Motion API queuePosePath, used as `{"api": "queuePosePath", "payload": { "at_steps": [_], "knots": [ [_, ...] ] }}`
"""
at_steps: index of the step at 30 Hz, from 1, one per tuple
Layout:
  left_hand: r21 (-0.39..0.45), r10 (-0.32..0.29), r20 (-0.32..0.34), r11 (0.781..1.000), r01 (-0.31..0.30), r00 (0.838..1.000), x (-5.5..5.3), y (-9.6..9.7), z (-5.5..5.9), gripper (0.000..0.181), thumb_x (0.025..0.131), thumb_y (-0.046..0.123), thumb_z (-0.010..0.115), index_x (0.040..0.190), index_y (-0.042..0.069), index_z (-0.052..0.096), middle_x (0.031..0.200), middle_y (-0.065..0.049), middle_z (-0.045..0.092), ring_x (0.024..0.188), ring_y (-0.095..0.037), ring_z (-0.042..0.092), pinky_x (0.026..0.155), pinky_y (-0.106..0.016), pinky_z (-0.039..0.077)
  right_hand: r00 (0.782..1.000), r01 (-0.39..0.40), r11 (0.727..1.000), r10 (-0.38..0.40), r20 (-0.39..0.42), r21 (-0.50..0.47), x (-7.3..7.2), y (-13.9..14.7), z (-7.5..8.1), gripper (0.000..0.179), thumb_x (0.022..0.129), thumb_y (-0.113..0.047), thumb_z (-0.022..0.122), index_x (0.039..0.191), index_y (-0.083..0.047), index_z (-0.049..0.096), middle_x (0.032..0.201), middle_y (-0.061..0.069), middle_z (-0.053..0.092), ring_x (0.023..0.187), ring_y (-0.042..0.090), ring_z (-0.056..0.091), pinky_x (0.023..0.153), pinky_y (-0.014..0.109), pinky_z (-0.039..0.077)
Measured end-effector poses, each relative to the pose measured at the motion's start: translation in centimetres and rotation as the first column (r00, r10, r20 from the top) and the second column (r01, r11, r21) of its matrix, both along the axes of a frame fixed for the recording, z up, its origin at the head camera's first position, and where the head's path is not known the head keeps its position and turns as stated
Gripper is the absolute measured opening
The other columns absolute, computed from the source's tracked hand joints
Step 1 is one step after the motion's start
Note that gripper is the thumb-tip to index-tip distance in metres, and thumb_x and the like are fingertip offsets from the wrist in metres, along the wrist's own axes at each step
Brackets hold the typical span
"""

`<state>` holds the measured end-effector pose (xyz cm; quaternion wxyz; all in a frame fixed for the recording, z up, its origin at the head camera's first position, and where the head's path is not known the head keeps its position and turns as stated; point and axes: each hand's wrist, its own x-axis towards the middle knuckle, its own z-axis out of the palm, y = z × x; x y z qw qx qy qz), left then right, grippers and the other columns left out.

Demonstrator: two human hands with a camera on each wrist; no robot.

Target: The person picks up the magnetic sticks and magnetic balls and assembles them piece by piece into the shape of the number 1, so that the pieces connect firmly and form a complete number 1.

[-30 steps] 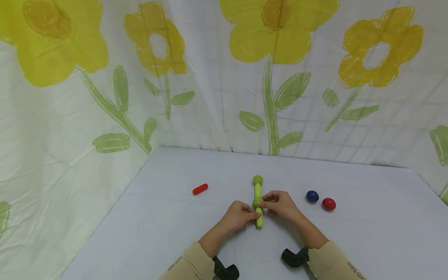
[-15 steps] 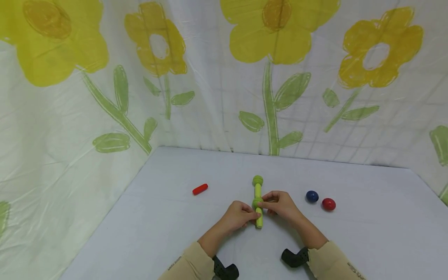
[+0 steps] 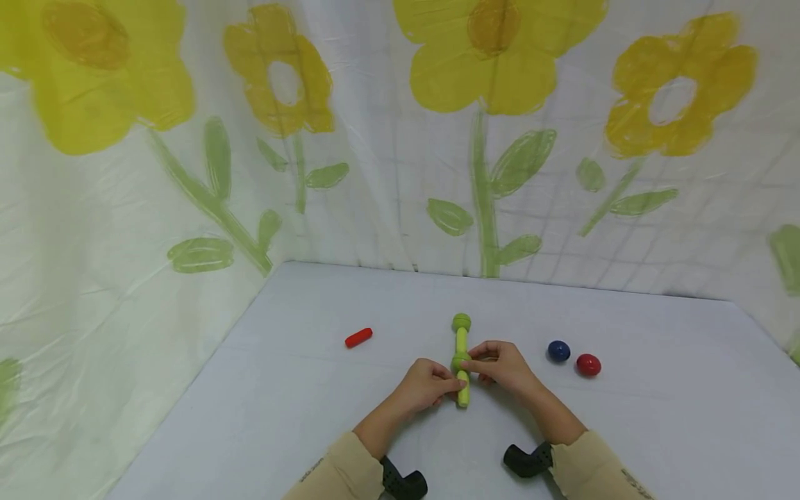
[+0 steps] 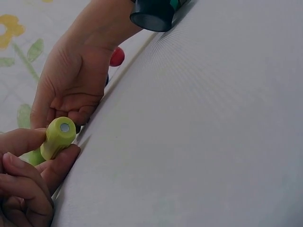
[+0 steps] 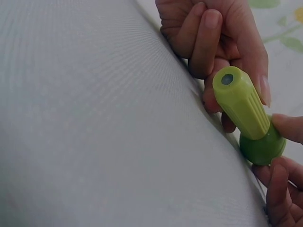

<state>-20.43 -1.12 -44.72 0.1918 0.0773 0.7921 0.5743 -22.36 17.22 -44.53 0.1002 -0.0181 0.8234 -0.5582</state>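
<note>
In the head view, a straight chain of green magnetic building pieces lies on the table, running away from me. It has a far ball point(image 3: 461, 321), a far rod point(image 3: 461, 339), a middle ball point(image 3: 458, 362) and a near rod point(image 3: 463, 398). My left hand point(image 3: 426, 386) pinches the near rod between thumb and fingers. My right hand point(image 3: 505, 365) pinches the middle ball from the right. A grey metal disc shows in the free end of the ridged near rod point(image 5: 244, 106) in the right wrist view, where its other end meets the darker green ball point(image 5: 262, 145).
On the white table point(image 3: 281, 417), a short red rod point(image 3: 359, 338) lies to the left. A blue ball point(image 3: 559, 351) and a red ball point(image 3: 588, 365) sit to the right. Black wrist devices point(image 3: 526, 461) jut inward from both sleeves. A flower-printed curtain point(image 3: 387, 173) hangs behind the table.
</note>
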Motion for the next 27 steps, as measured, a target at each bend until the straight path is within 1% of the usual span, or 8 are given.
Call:
{"api": "queuePosePath", "payload": {
  "at_steps": [4, 8, 12, 17, 22, 27],
  "knots": [
    [-0.002, -0.005, 0.001, 1.0, 0.005, 1.0, 0.1, 0.2, 0.2, 0.019, 0.081, 0.02, 0.072, 0.079, 0.001, 0.071, 0.058, 0.004, 0.059, 0.044, -0.005, 0.038, 0.043, -0.018, 0.03, 1.0, 0.007, 1.0, -0.007, 0.0, 0.007, 0.0, 0.2, 0.1, 0.036, 0.077, -0.022, 0.075, 0.1, 0.004, 0.064, 0.077, 0.0, 0.067, 0.057, 0.011, 0.052, 0.055, 0.026, 0.047],
    [-0.001, 0.001, 0.018, 1.0, -0.001, 1.0, 0.1, 0.1, 0.2, 0.019, 0.081, 0.02, 0.071, 0.08, 0.001, 0.071, 0.06, 0.002, 0.062, 0.043, -0.006, 0.037, 0.042, -0.018, 0.029, 1.0, -0.013, 1.0, 0.013, 0.002, 0.013, 0.1, 0.2, 0.3, 0.037, 0.078, -0.022, 0.075, 0.1, 0.004, 0.063, 0.078, -0.001, 0.066, 0.058, 0.01, 0.053, 0.056, 0.026, 0.048],
    [-0.001, 0.007, 0.024, 1.0, -0.007, 1.0, 0.1, 0.0, 0.4, 0.018, 0.081, 0.02, 0.071, 0.08, 0.001, 0.07, 0.059, 0.003, 0.06, 0.043, -0.005, 0.037, 0.042, -0.018, 0.029, 1.0, -0.027, 0.999, 0.027, 0.003, 0.037, 0.2, 0.1, 0.8, 0.037, 0.079, -0.025, 0.074, 0.102, 0.002, 0.064, 0.079, -0.001, 0.066, 0.06, 0.011, 0.054, 0.057, 0.027, 0.048],
    [-0.012, 0.008, 0.025, 1.0, -0.007, 1.0, 0.2, 0.0, 0.6, 0.018, 0.081, 0.02, 0.072, 0.08, 0.002, 0.07, 0.059, 0.005, 0.057, 0.044, -0.005, 0.038, 0.043, -0.018, 0.03, 1.0, -0.012, 0.996, 0.013, -0.012, 0.091, 0.7, 0.8, 1.7, 0.037, 0.084, -0.03, 0.068, 0.106, -0.001, 0.065, 0.087, 0.004, 0.067, 0.063, 0.013, 0.057, 0.06, 0.028, 0.048],
    [-0.029, 0.015, 0.017, 0.999, -0.014, 1.0, 0.1, -0.2, 0.3, 0.019, 0.081, 0.021, 0.072, 0.079, 0.003, 0.07, 0.061, 0.004, 0.059, 0.045, -0.005, 0.04, 0.044, -0.018, 0.032, 1.0, 0.009, 0.996, -0.008, -0.02, 0.094, 1.0, 2.0, 2.2, 0.038, 0.085, -0.031, 0.067, 0.109, -0.001, 0.064, 0.095, 0.007, 0.068, 0.067, 0.014, 0.059, 0.063, 0.027, 0.05],
    [-0.039, 0.019, 0.015, 0.999, -0.018, 1.0, 0.0, -0.2, 0.1, 0.019, 0.081, 0.022, 0.072, 0.08, 0.003, 0.07, 0.062, 0.005, 0.06, 0.046, -0.005, 0.041, 0.044, -0.018, 0.033, 1.0, -0.007, 0.994, 0.01, -0.023, 0.111, 1.5, 3.0, 2.3, 0.04, 0.084, -0.031, 0.068, 0.109, 0.0, 0.063, 0.095, 0.007, 0.068, 0.068, 0.015, 0.059, 0.063, 0.028, 0.051]
  ]
}}
